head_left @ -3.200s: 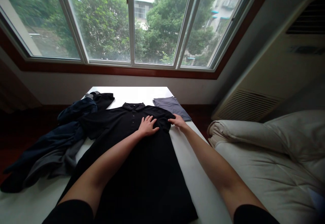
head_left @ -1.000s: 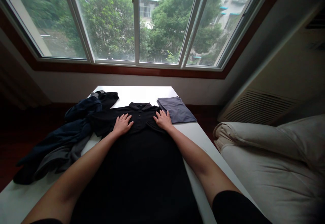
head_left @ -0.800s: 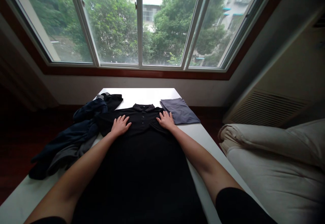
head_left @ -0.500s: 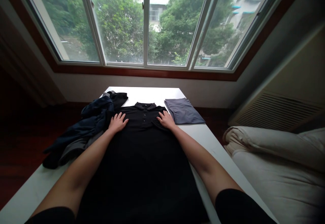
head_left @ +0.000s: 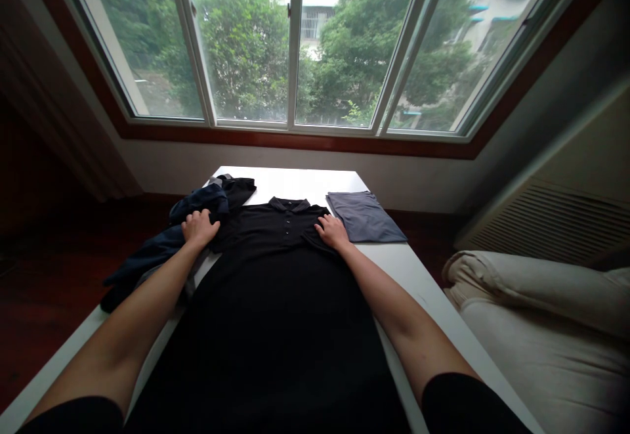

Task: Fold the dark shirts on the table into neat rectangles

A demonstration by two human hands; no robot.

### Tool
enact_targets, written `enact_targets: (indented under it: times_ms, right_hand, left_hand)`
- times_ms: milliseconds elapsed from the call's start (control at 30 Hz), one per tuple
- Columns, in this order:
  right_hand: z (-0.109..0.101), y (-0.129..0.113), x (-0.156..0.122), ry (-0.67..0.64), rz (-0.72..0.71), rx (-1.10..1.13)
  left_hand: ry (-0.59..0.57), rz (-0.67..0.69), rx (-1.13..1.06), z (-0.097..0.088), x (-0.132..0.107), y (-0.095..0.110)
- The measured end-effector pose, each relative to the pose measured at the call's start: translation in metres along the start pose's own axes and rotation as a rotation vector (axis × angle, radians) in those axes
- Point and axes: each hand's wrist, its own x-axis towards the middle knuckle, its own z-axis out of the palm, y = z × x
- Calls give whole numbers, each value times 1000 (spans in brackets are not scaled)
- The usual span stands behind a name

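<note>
Black polo shirt (head_left: 280, 303), buttons up, lengthwise on the white table (head_left: 305, 181), collar toward the window. Our right hand (head_left: 333, 232) lies flat on its right shoulder, fingers spread. Our left hand (head_left: 199, 227) rests at the left shoulder, fingers curled; we cannot tell whether it pinches cloth. A navy heap (head_left: 162, 250) touches that sleeve, and a folded grey garment (head_left: 364, 217) lies just beside the right hand. We judge it best to anchor with the right palm and draw the sleeve free of the heap.
</note>
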Motion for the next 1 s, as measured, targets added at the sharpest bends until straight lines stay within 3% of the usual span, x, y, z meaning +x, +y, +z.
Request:
enact_targets:
  times_ms: [67, 133, 267, 400, 600, 667, 767, 867, 1000]
  right_hand:
    - [0, 3, 0, 2, 2, -4]
    - [1, 4, 0, 1, 1, -5]
    - [1, 4, -1, 8, -7, 5]
    - [0, 3, -2, 5, 1, 19]
    - [2, 6, -2, 8, 4, 27]
    - [2, 7, -2, 5, 0, 25]
    - [-1, 4, -2, 6, -3, 15]
    - [-3, -8, 1, -11, 16, 25]
    - [0, -29, 4, -74, 10, 99]
  left_hand:
    - [-41, -31, -16, 3, 5, -13]
    - [-11, -22, -55, 4, 9, -20]
    - [44, -9, -173, -1, 19, -12]
    - [-45, 9, -351, -7, 31, 25]
    - [-452, -12, -1024, 4, 22, 91]
    - [-448, 43, -963, 16, 15, 100]
    - [-322, 171, -598, 41, 2, 102]
    - [-288, 293, -313, 65, -12, 102]
    - [-306, 300, -177, 84, -20, 107]
